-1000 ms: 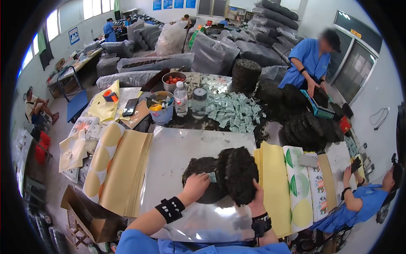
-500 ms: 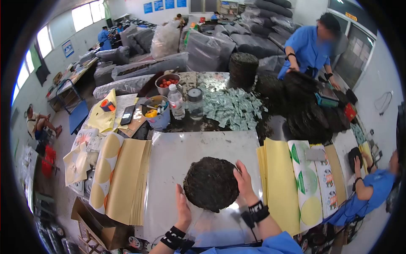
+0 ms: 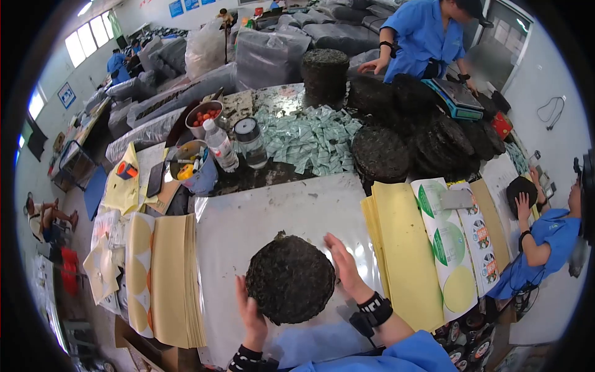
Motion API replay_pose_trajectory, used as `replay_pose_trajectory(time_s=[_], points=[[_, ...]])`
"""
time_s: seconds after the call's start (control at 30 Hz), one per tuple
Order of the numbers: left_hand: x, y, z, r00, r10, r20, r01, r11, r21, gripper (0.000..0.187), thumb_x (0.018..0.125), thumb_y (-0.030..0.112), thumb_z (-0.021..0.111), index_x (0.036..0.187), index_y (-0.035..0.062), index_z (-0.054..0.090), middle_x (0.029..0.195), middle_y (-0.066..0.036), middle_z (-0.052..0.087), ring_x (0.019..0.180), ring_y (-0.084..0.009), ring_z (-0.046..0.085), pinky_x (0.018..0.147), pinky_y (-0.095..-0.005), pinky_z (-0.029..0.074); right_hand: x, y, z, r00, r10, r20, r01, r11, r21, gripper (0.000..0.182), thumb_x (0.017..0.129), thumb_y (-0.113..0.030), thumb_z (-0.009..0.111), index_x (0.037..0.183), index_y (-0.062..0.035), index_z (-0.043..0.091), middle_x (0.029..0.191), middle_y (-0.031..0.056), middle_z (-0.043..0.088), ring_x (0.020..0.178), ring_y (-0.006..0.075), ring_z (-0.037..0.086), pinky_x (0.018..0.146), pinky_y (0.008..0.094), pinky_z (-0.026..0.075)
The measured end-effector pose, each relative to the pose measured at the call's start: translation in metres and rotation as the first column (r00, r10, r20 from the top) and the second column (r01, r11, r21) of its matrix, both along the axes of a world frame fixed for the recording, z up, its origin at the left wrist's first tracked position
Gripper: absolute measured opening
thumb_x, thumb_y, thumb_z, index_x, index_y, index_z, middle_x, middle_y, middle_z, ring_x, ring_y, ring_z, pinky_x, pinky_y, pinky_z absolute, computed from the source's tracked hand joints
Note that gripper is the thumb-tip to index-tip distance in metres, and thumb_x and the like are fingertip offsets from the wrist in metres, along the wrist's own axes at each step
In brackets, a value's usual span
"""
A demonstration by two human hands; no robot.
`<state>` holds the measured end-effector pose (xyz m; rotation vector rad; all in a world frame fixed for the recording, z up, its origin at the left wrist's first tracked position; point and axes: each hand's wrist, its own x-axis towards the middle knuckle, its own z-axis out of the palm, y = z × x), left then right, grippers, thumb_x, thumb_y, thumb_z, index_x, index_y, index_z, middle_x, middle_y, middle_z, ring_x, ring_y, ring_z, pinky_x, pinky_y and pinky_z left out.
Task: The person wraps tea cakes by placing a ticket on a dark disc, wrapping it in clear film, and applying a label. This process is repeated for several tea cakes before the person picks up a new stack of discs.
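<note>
**A dark, round, rough cake with a hand on each side**

The cake looks like bits of leaf pressed together. It is over the shiny, pale grey, flat board. I cannot tell if it lies on the board or is lifted a little. It is round, so it has no long way and short way.

The bare left hand is at the cake's left edge, low down. The bare right hand is at its right edge, a bit higher up. Both hands have their fingers stretched out, not curled. They cup the sides but are not squeezing tight. Both are very close to the edge, so I cannot say which is nearer.

To the right of the cake is a long white paper sheet with green shapes and big circles. Past that is a white paper strip with small, bright round labels. Up and left of the cake is a clear plastic bottle with a reddish label. Their writing is too small to read.
</note>
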<state>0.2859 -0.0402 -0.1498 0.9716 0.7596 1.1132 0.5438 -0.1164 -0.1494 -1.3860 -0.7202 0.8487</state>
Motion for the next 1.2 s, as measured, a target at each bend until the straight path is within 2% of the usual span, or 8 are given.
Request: replay_pose_trajectory(time_s=[0.27,0.33,0.47,0.6,0.7,0.8,1.03,1.2], points=[[0.013,0.031,0.012,0.926,-0.136,-0.351,0.159,0.986,0.038,0.068,0.082,0.005,0.076,0.141,-0.0036,0.043,0.133,-0.017,0.057,0.12,-0.0257,0.059,0.104,-0.038,0.048,-0.043,-0.006,0.014,0.982,-0.016,0.187,0.059,0.973,-0.223,0.053,0.096,-0.024,0.063,0.14,0.0026,0.047,0.139,0.0221,0.054,0.133,0.0286,0.049,0.112,0.0379,0.036],[0.011,0.034,0.007,0.877,-0.128,-0.463,0.187,0.979,0.082,0.068,0.082,0.007,0.078,0.14,-0.0036,0.045,0.132,-0.018,0.059,0.119,-0.0264,0.059,0.103,-0.0387,0.048,-0.049,-0.002,0.047,0.585,-0.192,0.788,0.195,0.976,0.093,0.062,0.092,-0.031,0.068,0.142,-0.0015,0.047,0.147,0.0242,0.046,0.138,0.0368,0.042,0.115,0.0467,0.032],[-0.009,0.034,0.02,0.796,-0.092,-0.598,0.16,0.985,0.063,0.049,0.082,0.008,0.079,0.126,0.0009,0.059,0.123,-0.017,0.064,0.12,-0.0269,0.059,0.1,-0.0378,0.048,-0.083,0.013,0.044,0.184,0.331,0.926,-0.302,0.915,-0.267,0.08,0.087,-0.053,0.065,0.15,-0.0105,0.043,0.157,0.0201,0.034,0.147,0.0388,0.028,0.12,0.0571,0.019],[-0.128,0.056,0.04,0.534,0.084,-0.841,0.584,0.683,0.439,0.016,0.074,0.013,0.085,0.077,0.0088,0.07,0.11,-0.006,0.066,0.109,-0.0252,0.058,0.095,-0.0388,0.046,-0.082,0.012,0.035,0.186,0.316,0.93,-0.29,0.922,-0.255,0.083,0.087,-0.056,0.063,0.154,-0.0131,0.038,0.159,0.0198,0.03,0.148,0.0378,0.027,0.12,0.0574,0.017],[-0.19,0.031,0.056,0.264,-0.218,-0.939,0.895,0.419,0.154,0.023,0.068,0.021,0.088,0.074,0.0116,0.068,0.102,-0.003,0.064,0.104,-0.0283,0.056,0.092,-0.041,0.046,-0.086,0.015,0.036,0.146,0.322,0.936,-0.274,0.922,-0.274,0.083,0.087,-0.057,0.062,0.153,-0.0121,0.038,0.159,0.0204,0.031,0.147,0.0383,0.027,0.12,0.0582,0.017],[-0.196,0.006,0.035,0.187,-0.094,-0.978,0.925,0.352,0.143,0.022,0.068,0.029,0.087,0.075,0.0157,0.07,0.091,0.0,0.061,0.099,-0.0243,0.056,0.089,-0.0371,0.041,-0.086,0.015,0.035,0.125,0.311,0.942,-0.272,0.924,-0.269,0.083,0.089,-0.058,0.06,0.154,-0.0128,0.036,0.159,0.0205,0.03,0.147,0.0389,0.026,0.119,0.0585,0.017],[-0.204,0.008,0.018,0.263,-0.156,-0.952,0.895,0.409,0.18,0.015,0.078,0.025,0.08,0.079,0.014,0.07,0.088,0.002,0.064,0.095,-0.0236,0.058,0.089,-0.0374,0.041,-0.087,0.013,0.034,0.098,0.295,0.95,-0.268,0.927,-0.26,0.082,0.091,-0.059,0.058,0.154,-0.0131,0.035,0.159,0.0206,0.03,0.147,0.0394,0.026,0.119,0.0586,0.018],[-0.14,0.002,0.096,0.329,0.062,-0.942,0.926,0.176,0.335,0.012,0.083,0.023,0.075,0.082,0.0121,0.069,0.091,-0.002,0.065,0.095,-0.0242,0.061,0.089,-0.0397,0.045,-0.086,0.012,0.035,0.1,0.296,0.95,-0.261,0.929,-0.262,0.082,0.091,-0.06,0.057,0.154,-0.013,0.036,0.159,0.0207,0.03,0.147,0.0394,0.027,0.119,0.0586,0.018]])
